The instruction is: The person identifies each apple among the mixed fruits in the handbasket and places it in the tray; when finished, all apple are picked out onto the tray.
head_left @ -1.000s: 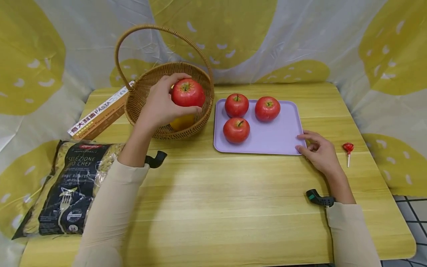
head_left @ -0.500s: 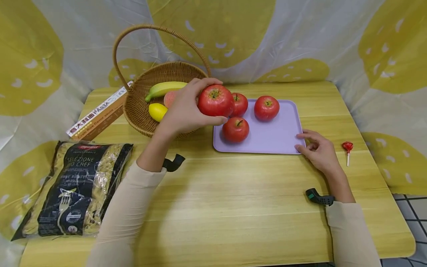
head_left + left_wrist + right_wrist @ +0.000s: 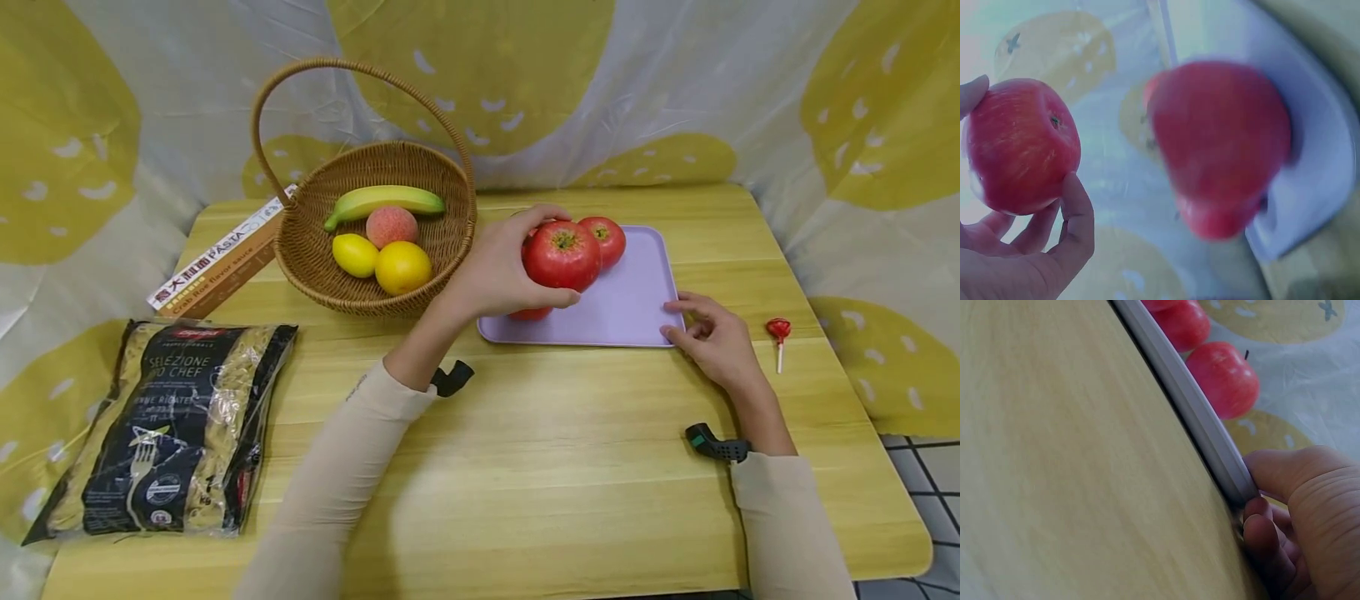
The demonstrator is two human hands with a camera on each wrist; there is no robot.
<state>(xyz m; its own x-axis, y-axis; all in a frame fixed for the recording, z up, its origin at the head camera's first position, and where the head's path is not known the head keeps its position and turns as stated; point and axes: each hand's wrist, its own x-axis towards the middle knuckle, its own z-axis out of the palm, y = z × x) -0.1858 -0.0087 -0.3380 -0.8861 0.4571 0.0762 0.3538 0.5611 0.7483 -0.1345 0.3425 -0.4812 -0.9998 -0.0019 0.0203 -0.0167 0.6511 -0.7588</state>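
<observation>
Over the left part of a lilac tray (image 3: 637,304), my left hand (image 3: 487,271) holds a red apple (image 3: 562,257) between thumb and fingers. The left wrist view shows this held apple (image 3: 1019,147) apart from the blurred apples (image 3: 1222,125) on the tray. Among those on the tray, one apple (image 3: 606,239) sits at the back, and another (image 3: 531,314) is mostly hidden under my left hand. My right hand (image 3: 720,343) pinches the tray's right edge; in the right wrist view the thumb lies against the tray rim (image 3: 1194,415) with fingers curled beside it.
A wicker basket (image 3: 375,171) with a banana (image 3: 386,200), a peach (image 3: 392,227) and yellow fruits (image 3: 403,267) stands left of the tray. Farther left lie a pasta box (image 3: 225,254) and a pasta bag (image 3: 161,425). A red lollipop (image 3: 778,329) lies at the right.
My left hand has carried the apple rightward from above the basket to above the tray, uncovering the fruit in the basket. My right hand stays at the tray's edge.
</observation>
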